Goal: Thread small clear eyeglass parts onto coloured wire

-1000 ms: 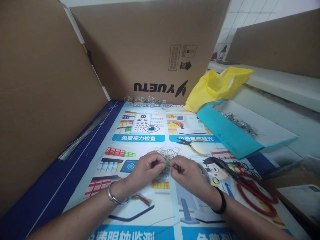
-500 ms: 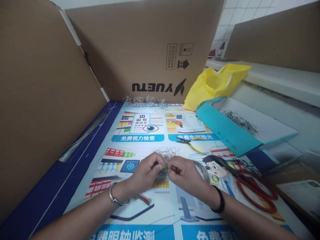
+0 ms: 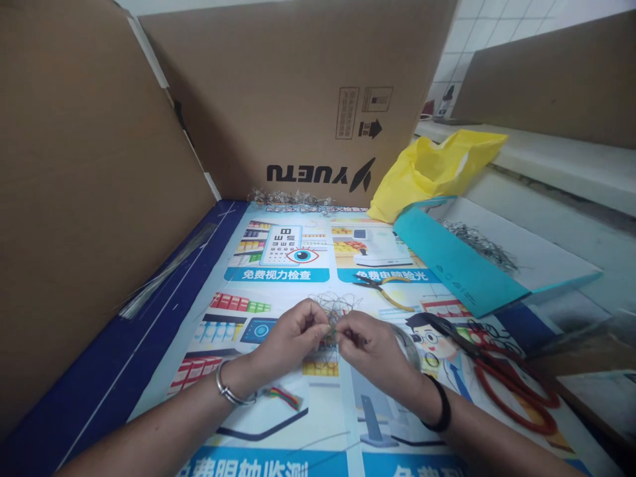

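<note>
My left hand and my right hand meet fingertip to fingertip over the middle of the printed sheet. Both are closed in a pinch on a thin wire, mostly hidden by the fingers, with a small greenish bit between them. Just behind and below the fingertips lies a loose tangle of thin wire. Close to my left wrist is a short bundle of coloured strands, red, green and yellow. A coil of clear or silvery line shows partly behind my right hand.
Pliers with yellow handles lie beyond my hands, and red-handled scissors to the right. A teal box holds many wire pieces, beside a yellow bag. Straight wires lie left; clear-beaded wire pieces lie by the cardboard wall.
My fingertips have shifted slightly, with the right fingers reaching more toward the left ones. The whole view has moved a little; the other things lie where they were.
</note>
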`<state>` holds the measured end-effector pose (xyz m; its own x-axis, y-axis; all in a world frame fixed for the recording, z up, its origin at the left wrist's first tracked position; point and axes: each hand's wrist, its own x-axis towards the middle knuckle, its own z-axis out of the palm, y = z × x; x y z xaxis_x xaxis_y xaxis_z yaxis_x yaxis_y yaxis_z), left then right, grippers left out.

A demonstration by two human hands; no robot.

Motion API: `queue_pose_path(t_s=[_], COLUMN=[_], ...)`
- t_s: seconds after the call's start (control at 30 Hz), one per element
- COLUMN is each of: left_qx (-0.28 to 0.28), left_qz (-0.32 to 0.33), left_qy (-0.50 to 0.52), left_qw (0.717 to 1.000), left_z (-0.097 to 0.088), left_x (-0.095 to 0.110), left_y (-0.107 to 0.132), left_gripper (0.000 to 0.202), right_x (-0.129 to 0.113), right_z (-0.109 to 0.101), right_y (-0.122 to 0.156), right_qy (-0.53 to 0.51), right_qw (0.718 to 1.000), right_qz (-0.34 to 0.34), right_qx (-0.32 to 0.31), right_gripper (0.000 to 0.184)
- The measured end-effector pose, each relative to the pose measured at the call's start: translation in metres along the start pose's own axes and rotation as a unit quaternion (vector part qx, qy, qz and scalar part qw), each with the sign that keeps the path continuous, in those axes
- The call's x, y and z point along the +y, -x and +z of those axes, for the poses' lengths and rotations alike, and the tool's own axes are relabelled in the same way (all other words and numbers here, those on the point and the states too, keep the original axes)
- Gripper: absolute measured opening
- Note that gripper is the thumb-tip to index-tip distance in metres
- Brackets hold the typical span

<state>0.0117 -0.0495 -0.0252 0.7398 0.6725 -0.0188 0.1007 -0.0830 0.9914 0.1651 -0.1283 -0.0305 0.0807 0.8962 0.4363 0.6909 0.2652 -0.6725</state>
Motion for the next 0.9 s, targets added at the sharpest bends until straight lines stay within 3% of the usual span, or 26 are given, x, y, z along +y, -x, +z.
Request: queue_pose_path(t_s=[0.5, 0.7, 0.9], left_qx=[-0.006, -0.035, -0.031], left_qz=[0.032, 0.030, 0.022], left_qy=[-0.133, -0.130, -0.116], left_qw=[0.991, 0.990, 0.992], left_z=[-0.008, -0.010, -0.011], left_x=[0.005, 0.005, 0.000], left_y=[-0.002, -0.003, -0.005], left_gripper=[0.004, 0.005, 0.003], right_x=[0.002, 0.003, 0.006], right_z=[0.005, 0.005, 0.005], right_y=[0.002, 0.002, 0.002], right_qy=[0.151, 0.149, 0.118], right_qw=[0.981, 0.982, 0.988], right_qz=[-0.123, -0.119, -0.093], right_qx=[0.007, 0.015, -0.021], right_gripper=[0.018, 0.017, 0.016])
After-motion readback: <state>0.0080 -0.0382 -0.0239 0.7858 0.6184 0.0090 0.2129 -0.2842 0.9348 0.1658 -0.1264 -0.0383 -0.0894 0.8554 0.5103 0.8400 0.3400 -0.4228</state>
